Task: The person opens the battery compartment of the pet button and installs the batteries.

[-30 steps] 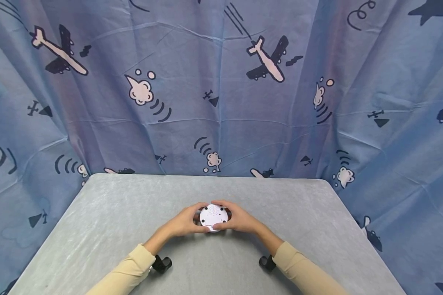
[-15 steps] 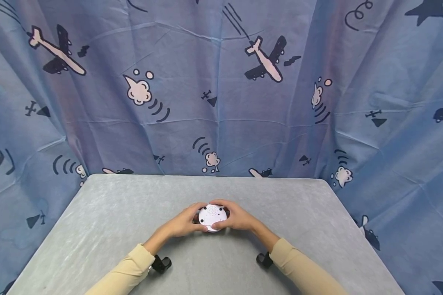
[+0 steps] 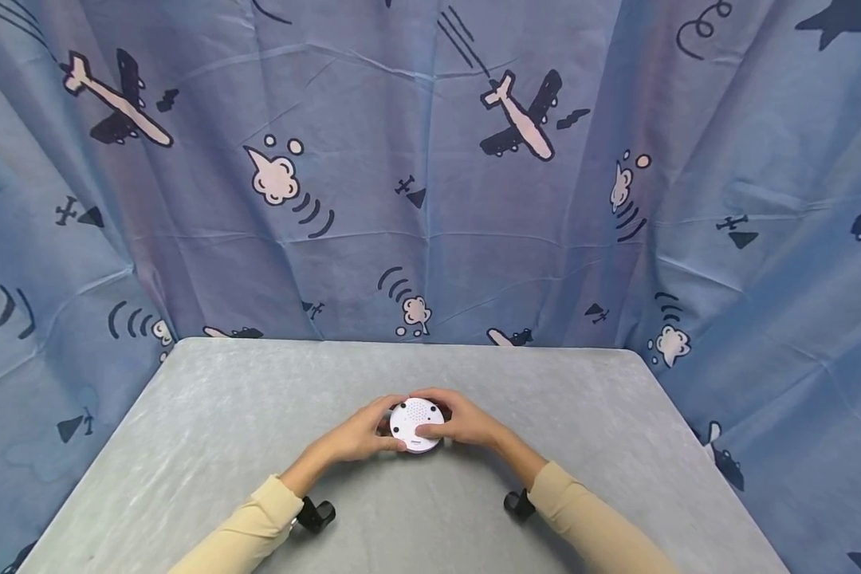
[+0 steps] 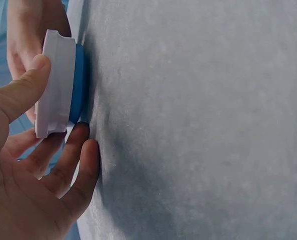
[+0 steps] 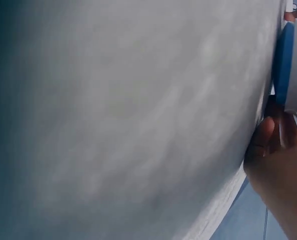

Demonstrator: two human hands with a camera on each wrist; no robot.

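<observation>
A round white device (image 3: 410, 430) with a blue far side sits low over the middle of the table, its perforated white face turned up. Small holes cluster on that face, and black round feet show near its rim. My left hand (image 3: 362, 430) grips it from the left, thumb at the near edge and fingers round the far edge. From the other side my right hand (image 3: 466, 420) holds it, with the thumb lying on the white face. Seen edge-on in the left wrist view, the device (image 4: 58, 85) has its blue part toward the table. Right fingers (image 5: 283, 130) curl beside it.
The grey table (image 3: 258, 375) extends round both hands, with its far edge against a blue curtain (image 3: 344, 159) printed with planes. Black wrist cameras (image 3: 316, 515) hang beneath the cream sleeves (image 3: 240, 530), close above the table.
My right thumb has shifted up from the near edge onto the white face. A line across the face's near part no longer shows. The left hand stays in place.
</observation>
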